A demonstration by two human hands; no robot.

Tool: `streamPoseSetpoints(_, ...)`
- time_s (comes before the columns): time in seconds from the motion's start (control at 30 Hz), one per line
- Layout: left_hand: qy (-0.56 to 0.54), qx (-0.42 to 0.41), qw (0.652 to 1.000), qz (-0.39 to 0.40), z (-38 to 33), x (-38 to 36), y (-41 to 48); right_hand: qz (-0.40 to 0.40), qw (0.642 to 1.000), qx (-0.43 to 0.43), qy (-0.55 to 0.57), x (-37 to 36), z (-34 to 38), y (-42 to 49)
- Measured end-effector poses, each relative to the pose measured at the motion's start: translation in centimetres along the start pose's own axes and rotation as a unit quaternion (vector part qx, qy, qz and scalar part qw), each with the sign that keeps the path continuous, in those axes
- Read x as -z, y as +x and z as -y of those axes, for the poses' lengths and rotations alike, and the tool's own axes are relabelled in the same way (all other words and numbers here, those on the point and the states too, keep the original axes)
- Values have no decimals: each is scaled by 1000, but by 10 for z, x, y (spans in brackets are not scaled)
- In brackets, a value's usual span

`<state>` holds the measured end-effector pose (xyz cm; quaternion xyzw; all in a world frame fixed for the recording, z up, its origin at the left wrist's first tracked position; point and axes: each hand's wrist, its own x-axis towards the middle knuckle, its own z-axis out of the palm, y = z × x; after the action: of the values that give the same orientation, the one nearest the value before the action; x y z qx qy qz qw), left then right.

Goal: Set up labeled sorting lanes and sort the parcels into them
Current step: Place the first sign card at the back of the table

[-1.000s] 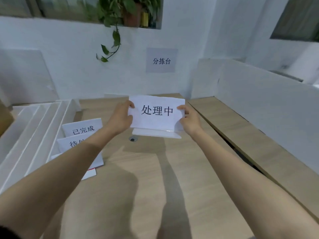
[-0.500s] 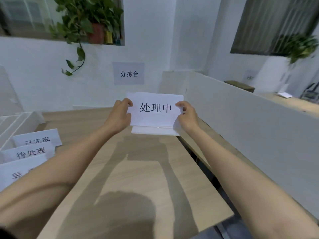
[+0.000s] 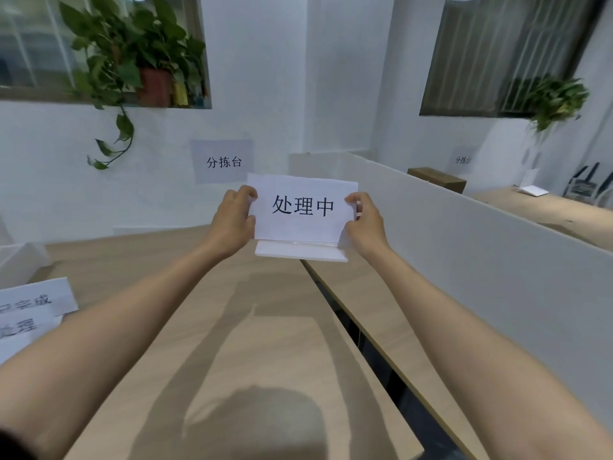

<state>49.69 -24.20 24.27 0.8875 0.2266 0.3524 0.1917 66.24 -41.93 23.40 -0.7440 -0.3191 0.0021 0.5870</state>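
Both hands are out in front, holding the sign [image 3: 302,207] that reads 处理中 upright by its two short edges. The left hand [image 3: 232,220] has its fingers [image 3: 247,192] curled over the left edge, and the right hand [image 3: 365,224] pinches the right edge, so both are clamped on the paper. The sign's white base [image 3: 300,252] sits level beneath it, at the far end of the counter [image 3: 232,327]. I cannot tell whether it is resting there or hovering just above.

To place it well, I would lower it with the base flat, the face square to the person, and both sides let go together so the light paper does not twist or tip.

The base lies right over the start of the dark gap [image 3: 348,320] between this counter and the second counter [image 3: 381,310], so it wants to go fully on one board. The white partition [image 3: 481,260] closes off the right side. There is open wood to the left and nearer the person, and the other labels [image 3: 33,300] lie well apart at the left edge.
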Motion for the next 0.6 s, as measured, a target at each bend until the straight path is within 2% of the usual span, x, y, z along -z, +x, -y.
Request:
streamPoseSetpoints(0.37,-23,3,1000,-7,25,-58,93,-2,1000,6,-17,-15,-31,107)
streamPoseSetpoints(0.6,-46,61,997,-3,57,-94,123,27,999,-29,-5,-41,-60,151)
